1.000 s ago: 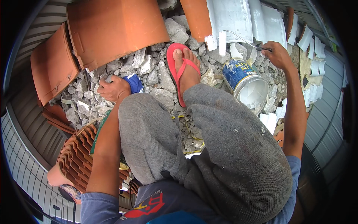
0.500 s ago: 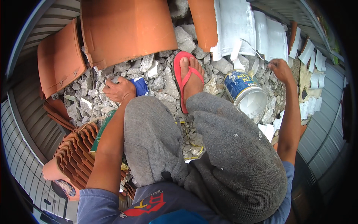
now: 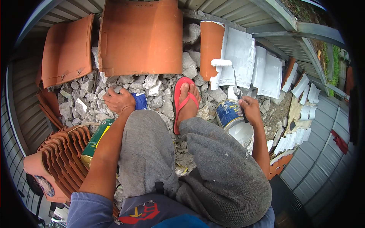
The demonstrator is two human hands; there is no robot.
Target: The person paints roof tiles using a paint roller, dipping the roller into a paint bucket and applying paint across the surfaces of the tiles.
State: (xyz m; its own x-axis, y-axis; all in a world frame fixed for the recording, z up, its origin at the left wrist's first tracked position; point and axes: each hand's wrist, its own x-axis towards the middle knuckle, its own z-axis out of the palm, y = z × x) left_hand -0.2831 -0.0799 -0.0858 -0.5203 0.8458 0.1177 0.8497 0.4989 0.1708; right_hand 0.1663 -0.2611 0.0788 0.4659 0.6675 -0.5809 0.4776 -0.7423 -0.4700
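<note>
Right hand (image 3: 249, 107), arm forward, clasps a paint roller (image 3: 238, 93) — white head (image 3: 221, 62) ahead. Left hand (image 3: 121, 100) bends over rubble (image 3: 167, 107), grip unclear.

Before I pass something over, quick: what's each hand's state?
Left hand: over the rubble, fingers bent; grip can't be told.
Right hand: closed, holding the paint roller.

Blue can (image 3: 227, 113): passage over rubble (image 3: 207, 111) is running leftward to the foot (image 3: 186, 112); roller (image 3: 221, 63) is barring far side; right hand (image 3: 249, 109) is crowding right side; trouser leg (image 3: 224, 159), near side.
</note>
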